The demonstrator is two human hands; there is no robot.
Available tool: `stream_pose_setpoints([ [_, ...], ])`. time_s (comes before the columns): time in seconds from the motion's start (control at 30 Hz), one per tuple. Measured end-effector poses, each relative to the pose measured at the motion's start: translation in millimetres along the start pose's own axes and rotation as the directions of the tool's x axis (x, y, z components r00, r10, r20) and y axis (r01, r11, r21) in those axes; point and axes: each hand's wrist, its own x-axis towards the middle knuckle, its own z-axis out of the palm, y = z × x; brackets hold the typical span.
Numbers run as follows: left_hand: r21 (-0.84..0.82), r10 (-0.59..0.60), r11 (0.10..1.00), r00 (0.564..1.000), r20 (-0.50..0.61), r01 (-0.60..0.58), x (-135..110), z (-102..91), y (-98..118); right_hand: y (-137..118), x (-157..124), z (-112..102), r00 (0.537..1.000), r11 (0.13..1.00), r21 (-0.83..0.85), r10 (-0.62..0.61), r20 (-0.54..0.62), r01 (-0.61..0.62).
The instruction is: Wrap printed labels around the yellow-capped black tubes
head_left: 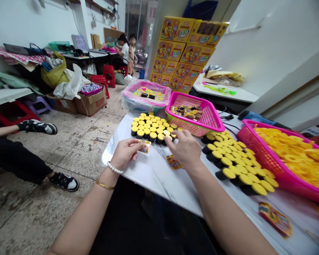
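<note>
My left hand (127, 153) pinches a small yellow printed card or label (144, 146) between thumb and fingers, just in front of a cluster of black jars with yellow lids (152, 135). Over the right edge of that cluster reaches my right hand (186, 148), its thumb and fingers bent but apart. Its fingertips are at a lid with a shiny top (166, 132); whether they touch it I cannot tell. Partly beneath this hand lies a printed packet or stack of cards (172, 162). A second group of yellow-lidded jars (230, 159) stands right of my right hand.
Behind the jars are a pink basket (215, 118) of small wrapped pieces and a plastic-lined basin (127, 94) of colourful bits. At right sits a pink basket (268, 150) of yellow parts, near a printed stack (275, 219). Yellow cartons (172, 51) rise behind. A person's legs (16, 156) extend at left.
</note>
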Motion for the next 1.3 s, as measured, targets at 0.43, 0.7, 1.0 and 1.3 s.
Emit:
stream_pose_setpoints([
  [0.43, -0.288, -0.162, 0.943, 0.986, 0.044, 0.168, 6.8, -11.6, 10.1, -0.5, 2.4, -5.4, 0.975, 0.797, 0.584, 0.023, 0.220, -0.151],
  [0.7, -0.277, -0.201, 0.935, 0.974, 0.102, 0.222, 10.0, -12.2, 11.0, 1.2, 3.4, -10.1, 0.987, 0.900, 0.407, 0.123, 0.099, -0.153],
  [1.0, -0.301, -0.171, 0.942, 0.984, -0.054, 0.147, 10.2, 6.5, 3.1, -35.4, -17.8, 5.0, 0.902, 0.142, 0.892, 0.125, 0.414, -0.429],
  [1.3, -0.519, -0.189, 0.843, 0.981, -0.044, 0.139, -7.1, 1.3, 7.2, -36.7, -26.1, 7.2, 0.911, 0.125, 0.902, 0.060, 0.408, -0.413],
])
